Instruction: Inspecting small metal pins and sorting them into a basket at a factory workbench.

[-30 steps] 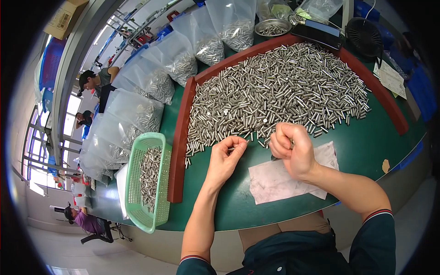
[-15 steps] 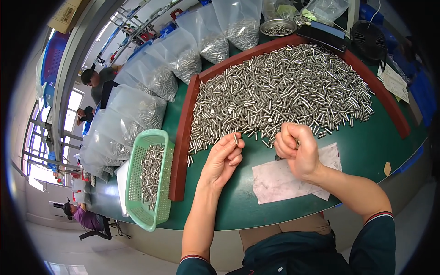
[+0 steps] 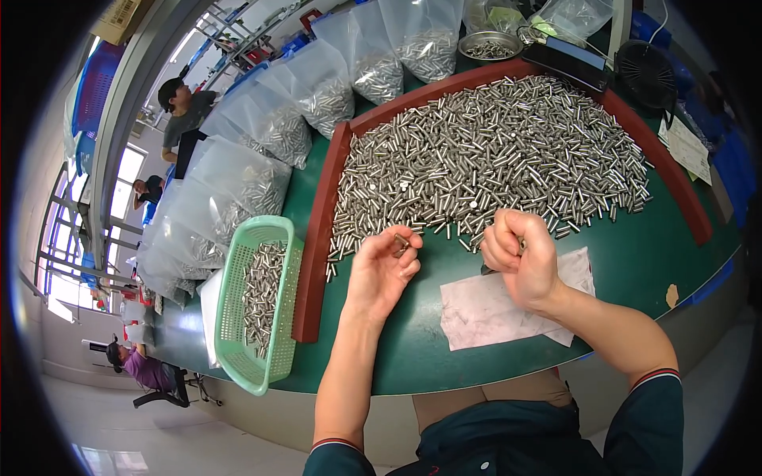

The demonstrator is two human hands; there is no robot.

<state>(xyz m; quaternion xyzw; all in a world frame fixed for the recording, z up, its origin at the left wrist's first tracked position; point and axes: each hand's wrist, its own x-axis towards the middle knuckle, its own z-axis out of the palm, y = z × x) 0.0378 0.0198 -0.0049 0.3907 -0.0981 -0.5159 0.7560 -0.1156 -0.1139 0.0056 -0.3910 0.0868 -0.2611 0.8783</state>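
Sorting step: left hand (image 3: 381,274) pinches one small metal pin (image 3: 401,242) at the edge of the pin heap (image 3: 492,159); right hand (image 3: 520,258) is fisted, contents hidden. Judged next: careful placement into the green basket (image 3: 274,234).

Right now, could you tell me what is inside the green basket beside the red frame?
The green basket holds small metal pins heaped along its middle. Its floor beneath the heap is covered.

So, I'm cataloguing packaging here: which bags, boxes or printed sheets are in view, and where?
Clear plastic bags of metal pins: row along the table's far-left edge, upright.
Brown cardboard box: top left, high up.
White printed paper sheet: far right, flat.
Creased white paper: under the right hand.
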